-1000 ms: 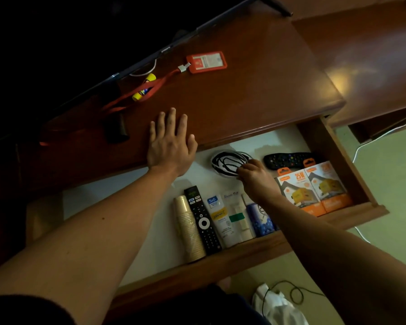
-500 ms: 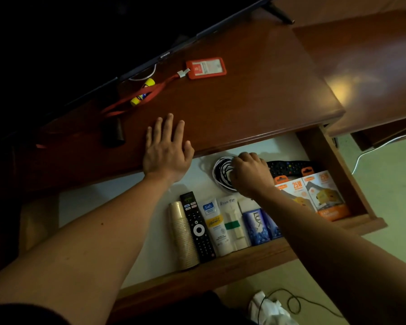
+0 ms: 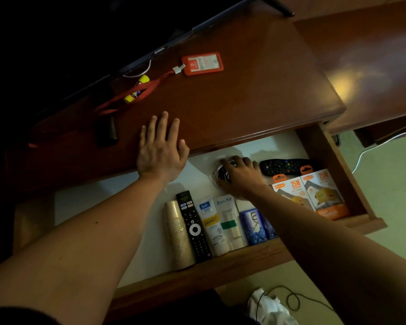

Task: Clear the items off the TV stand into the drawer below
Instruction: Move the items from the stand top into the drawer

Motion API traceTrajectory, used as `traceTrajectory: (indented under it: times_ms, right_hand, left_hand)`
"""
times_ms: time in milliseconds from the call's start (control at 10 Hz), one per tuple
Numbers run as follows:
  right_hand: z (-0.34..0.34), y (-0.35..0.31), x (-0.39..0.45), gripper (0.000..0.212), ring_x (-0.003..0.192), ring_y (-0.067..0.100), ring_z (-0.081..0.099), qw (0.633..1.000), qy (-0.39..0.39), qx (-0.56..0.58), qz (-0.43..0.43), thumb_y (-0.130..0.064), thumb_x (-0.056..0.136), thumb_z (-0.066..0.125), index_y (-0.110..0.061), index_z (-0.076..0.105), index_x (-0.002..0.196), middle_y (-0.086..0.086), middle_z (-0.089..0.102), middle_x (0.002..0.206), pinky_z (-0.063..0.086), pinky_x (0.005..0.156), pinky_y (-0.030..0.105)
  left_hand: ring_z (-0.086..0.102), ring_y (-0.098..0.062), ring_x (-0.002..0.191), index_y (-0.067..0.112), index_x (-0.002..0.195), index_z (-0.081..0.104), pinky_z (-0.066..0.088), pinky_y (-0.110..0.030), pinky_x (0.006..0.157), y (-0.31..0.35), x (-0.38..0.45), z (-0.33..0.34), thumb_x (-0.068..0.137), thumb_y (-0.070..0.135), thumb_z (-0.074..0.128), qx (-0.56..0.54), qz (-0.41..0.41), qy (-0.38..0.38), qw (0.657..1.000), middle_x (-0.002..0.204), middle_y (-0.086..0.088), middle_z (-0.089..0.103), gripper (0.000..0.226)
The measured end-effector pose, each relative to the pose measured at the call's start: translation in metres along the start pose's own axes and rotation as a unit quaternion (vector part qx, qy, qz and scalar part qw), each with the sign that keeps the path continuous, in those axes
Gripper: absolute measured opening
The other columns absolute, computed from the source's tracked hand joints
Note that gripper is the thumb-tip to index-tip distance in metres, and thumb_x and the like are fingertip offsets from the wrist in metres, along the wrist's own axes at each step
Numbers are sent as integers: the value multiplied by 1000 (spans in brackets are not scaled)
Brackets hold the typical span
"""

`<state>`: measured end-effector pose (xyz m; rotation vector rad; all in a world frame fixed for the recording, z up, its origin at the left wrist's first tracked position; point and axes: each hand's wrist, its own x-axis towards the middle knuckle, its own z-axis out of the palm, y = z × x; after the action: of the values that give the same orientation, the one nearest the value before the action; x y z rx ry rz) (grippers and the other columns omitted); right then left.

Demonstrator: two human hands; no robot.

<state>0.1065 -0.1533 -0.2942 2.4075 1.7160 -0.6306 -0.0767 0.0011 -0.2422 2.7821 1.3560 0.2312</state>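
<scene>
Count, head view. On the TV stand (image 3: 256, 90) I log three loose items: one red badge holder (image 3: 203, 63) with its red lanyard (image 3: 136, 95), one yellow tube (image 3: 136, 89) lying under the lanyard, and one dark object (image 3: 107, 132) I cannot identify. All three sit near the lower edge of the TV (image 3: 103, 43).

In the open drawer (image 3: 220, 266) I count: one stack of paper cups (image 3: 179, 235), two remotes (one long remote (image 3: 193, 227) beside the cups, one dark remote (image 3: 288, 166) at the back right), two white tubes (image 3: 212, 225), one blue pack (image 3: 253, 224), two orange charger boxes (image 3: 324, 195), and one coiled cable (image 3: 223, 173). The front row lies side by side, touching, against the drawer's front wall.

Hands. My left hand (image 3: 161, 152) lies palm down on the front edge of the stand, four fingers extended and slightly spread, thumb out to the right over the lip. The arm is straight.

My right hand (image 3: 240, 177) is inside the drawer, palm down over the coiled cable, fingers curled onto it and close together. I cannot tell whether they pinch it or merely press. The cable is mostly covered, lying on the drawer floor just left of the dark remote.
</scene>
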Motion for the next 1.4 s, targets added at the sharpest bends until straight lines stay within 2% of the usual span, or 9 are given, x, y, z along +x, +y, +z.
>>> traceTrajectory:
  times_ms: [200,600,700,900,1000,1100,1200,1300,1400]
  right_hand:
    - [0,-3,-1,72,136,42,35,1000,4,7,21,-73,90,35,-32,29,148,14,37,152,29,110,62]
    - [9,-7,-3,76,140,41,27,999,19,6,42,-70,89,38,-29,23,151,14,31,154,26,112,64]
    - [9,-7,-5,75,144,39,22,998,21,20,54,-71,90,36,-31,21,152,13,26,157,21,113,66]
    - [7,-14,-10,80,151,39,-1,997,11,14,80,-74,91,27,-36,3,157,10,-2,166,3,114,67]
    - [0,-24,-16,77,151,38,-2,996,19,21,83,-71,94,27,-34,5,157,10,-2,166,2,114,66]
    - [-14,-39,-26,64,148,35,17,993,80,31,82,-57,98,33,-26,23,154,11,20,163,15,114,62]
    - [-29,-57,-38,42,121,29,53,978,200,44,29,-41,98,43,-18,55,130,7,58,134,42,96,47]
    - [-40,-76,-42,22,82,28,60,942,327,64,-43,-32,91,50,-17,66,90,2,66,89,41,69,36]
    - [-59,-101,-33,16,72,25,54,926,360,86,-71,-29,89,53,-17,60,80,-1,58,76,39,63,34]
  left_hand:
    - [24,-34,149,20,153,34,21,-54,120,1,0,0,98,44,27,0,-2,-3,1000,163,-12,27,61]
    - [24,-34,149,20,153,36,20,-53,120,1,0,0,97,44,28,-13,-3,-6,1000,163,-11,28,62]
    - [24,-34,149,20,153,37,21,-53,120,1,0,0,97,44,29,-16,-3,-5,1000,162,-11,28,62]
    - [24,-34,149,20,153,37,21,-54,120,0,0,-1,98,45,28,-18,2,-16,1000,163,-11,28,61]
    - [21,-34,150,21,154,34,18,-54,121,-3,-1,-4,98,47,26,-20,7,-29,999,164,-11,26,62]
    - [13,-32,153,22,157,27,11,-52,123,-5,-3,-8,99,49,24,-40,10,-54,998,166,-9,18,64]
    - [1,-26,154,25,157,24,-1,-47,124,-10,2,-16,101,49,32,-110,8,-105,988,168,-5,8,62]
    - [8,-21,153,26,147,44,6,-45,125,-24,3,-34,99,34,50,-248,-2,-124,961,165,-2,20,49]
    - [33,-21,142,23,130,62,29,-44,115,-44,-3,-53,95,19,55,-290,-30,-34,956,150,0,44,36]
